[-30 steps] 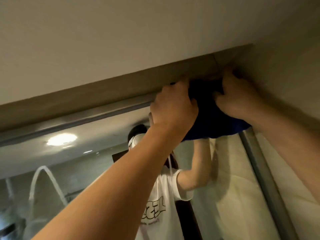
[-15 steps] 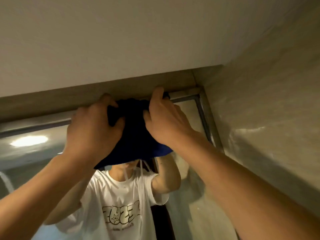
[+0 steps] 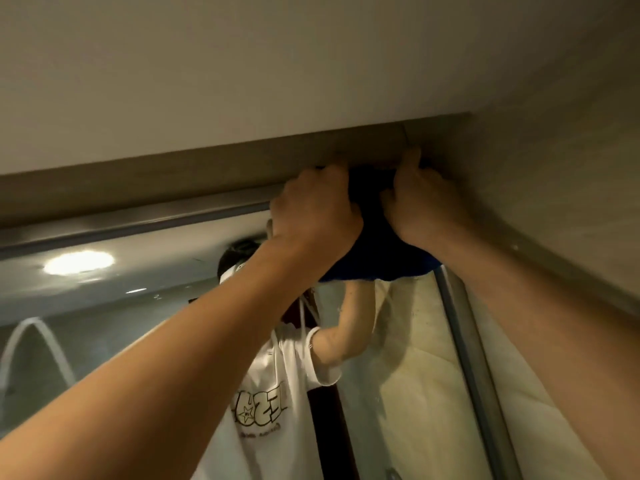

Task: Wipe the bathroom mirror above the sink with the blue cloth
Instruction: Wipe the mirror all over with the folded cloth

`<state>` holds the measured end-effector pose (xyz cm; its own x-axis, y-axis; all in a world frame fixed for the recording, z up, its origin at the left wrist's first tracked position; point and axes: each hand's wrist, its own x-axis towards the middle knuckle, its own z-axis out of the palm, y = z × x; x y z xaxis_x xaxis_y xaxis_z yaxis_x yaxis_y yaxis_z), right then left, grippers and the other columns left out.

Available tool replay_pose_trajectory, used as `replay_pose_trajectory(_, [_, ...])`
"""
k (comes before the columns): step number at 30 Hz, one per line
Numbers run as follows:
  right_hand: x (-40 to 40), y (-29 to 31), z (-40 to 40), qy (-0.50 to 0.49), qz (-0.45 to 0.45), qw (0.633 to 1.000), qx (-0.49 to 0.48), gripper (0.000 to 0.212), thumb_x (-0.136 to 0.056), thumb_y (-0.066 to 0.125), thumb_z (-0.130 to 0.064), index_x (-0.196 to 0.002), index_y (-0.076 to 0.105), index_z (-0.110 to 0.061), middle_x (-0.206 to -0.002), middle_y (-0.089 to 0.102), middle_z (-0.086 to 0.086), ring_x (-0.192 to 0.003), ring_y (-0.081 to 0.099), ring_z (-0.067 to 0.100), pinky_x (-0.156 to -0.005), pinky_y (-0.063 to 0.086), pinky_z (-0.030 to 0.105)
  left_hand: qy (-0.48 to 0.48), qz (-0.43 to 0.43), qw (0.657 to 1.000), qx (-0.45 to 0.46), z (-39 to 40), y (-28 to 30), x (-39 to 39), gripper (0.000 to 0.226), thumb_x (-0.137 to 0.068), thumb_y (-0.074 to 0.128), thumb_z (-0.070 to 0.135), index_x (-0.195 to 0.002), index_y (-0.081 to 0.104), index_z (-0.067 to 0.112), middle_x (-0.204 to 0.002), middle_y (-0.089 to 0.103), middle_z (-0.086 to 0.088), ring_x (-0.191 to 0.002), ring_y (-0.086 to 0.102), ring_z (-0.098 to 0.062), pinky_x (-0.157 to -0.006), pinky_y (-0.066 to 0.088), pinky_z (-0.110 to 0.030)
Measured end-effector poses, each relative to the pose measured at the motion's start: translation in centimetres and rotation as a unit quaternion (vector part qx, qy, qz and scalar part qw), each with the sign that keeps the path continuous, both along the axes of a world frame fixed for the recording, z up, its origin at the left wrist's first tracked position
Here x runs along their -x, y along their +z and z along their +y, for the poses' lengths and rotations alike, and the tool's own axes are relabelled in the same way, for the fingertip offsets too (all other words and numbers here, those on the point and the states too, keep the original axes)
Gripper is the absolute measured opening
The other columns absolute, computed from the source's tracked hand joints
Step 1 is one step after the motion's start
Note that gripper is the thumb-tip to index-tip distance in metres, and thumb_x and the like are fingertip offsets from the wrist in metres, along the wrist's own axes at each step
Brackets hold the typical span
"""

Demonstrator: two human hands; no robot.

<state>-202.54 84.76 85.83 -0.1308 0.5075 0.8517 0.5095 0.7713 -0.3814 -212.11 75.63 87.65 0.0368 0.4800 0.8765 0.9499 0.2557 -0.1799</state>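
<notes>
The blue cloth [image 3: 377, 258] is pressed against the top right corner of the mirror [image 3: 145, 306], just under its metal frame. My left hand [image 3: 315, 209] grips the cloth's left side and my right hand [image 3: 426, 209] grips its right side, both raised overhead. The cloth's upper part is dark and mostly hidden between my hands; its lower edge hangs below them. The mirror reflects a person in a white printed shirt with arms raised.
The metal frame [image 3: 138, 220] runs along the mirror's top and its right edge [image 3: 474, 358]. A beige ledge and the ceiling [image 3: 242, 81] sit directly above. A tiled side wall [image 3: 561, 202] closes in on the right. A ceiling light reflects at left [image 3: 79, 262].
Both hands and the cloth slid along the mirror's top edge back to the right, into the top right corner, after having been further left half a second ago.
</notes>
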Motion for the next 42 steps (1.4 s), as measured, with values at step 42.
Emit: replay_pose_trajectory(42, [-4.7, -2.1, -0.7, -0.053, 0.057, 0.989, -0.129, 0.036, -0.095, 0.053, -0.015, -0.13, 0.043, -0.009, -0.128, 0.053, 0.013, -0.109, 0.058, 0.031, -0.074, 0.038, 0.028, -0.281, -0.3, 0.903, -0.122, 1.2, -4.3, -2.5, 0.046, -0.094, 0.053, 0.014, -0.135, 0.049, 0.034, -0.125, 0.061, 0.003, -0.117, 0.056, -0.02, -0.099, 0.048, -0.038])
